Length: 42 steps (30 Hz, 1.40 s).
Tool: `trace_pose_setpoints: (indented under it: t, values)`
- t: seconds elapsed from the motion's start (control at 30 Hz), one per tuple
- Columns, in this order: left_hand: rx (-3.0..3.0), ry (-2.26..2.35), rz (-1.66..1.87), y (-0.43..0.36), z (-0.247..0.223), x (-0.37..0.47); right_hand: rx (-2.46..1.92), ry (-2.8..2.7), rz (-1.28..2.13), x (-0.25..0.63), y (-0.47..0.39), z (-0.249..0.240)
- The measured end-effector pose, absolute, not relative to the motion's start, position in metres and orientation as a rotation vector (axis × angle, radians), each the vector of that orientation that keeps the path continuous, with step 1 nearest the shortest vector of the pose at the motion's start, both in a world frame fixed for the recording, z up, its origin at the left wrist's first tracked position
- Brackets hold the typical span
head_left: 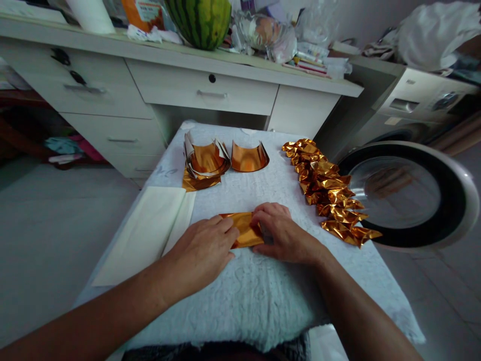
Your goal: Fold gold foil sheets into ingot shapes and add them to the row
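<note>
Foil strip (246, 228), super shiny gold, just one, gripped by left hand (208, 245) and right hand (282, 231) fingers, plus two foil piles (206, 159)

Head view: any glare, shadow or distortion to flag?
Head view: bright glints break up the folded foil row; head view: floor at left is dim; head view: washer door looks stretched near the right edge, likely wide-angle distortion; head view: left hand and right hand remain readable.

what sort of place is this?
Probably a room in a home: there's a front-loading washing machine with its round door swung open, and a watermelon on a cluttered counter.
</note>
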State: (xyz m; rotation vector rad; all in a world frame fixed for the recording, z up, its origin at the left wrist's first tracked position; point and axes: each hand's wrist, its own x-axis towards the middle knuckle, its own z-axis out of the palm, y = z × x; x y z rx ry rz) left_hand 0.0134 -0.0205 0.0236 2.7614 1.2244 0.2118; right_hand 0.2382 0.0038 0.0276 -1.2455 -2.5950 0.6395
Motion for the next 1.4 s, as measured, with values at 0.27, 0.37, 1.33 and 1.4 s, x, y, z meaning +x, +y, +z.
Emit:
trace_pose_setpoints:
  t: [0.27,0.37,1.33,1.4]
  values:
    - [2.656,1.215,0.188,-0.015,0.026,0.013,-1.097,-2.58,0.561,0.236,0.002,0.026]
    - [2.674,1.197,0.25,-0.014,0.02,0.013,-1.062,-2.594,0.556,0.233,0.004,0.022]
    - [2.725,1.23,0.464,-0.014,0.003,0.017,-1.131,-2.574,0.58,0.239,0.011,0.016]
    - [2.69,1.26,0.44,-0.014,0.004,0.017,-1.14,-2.536,0.633,0.241,0.012,0.016]
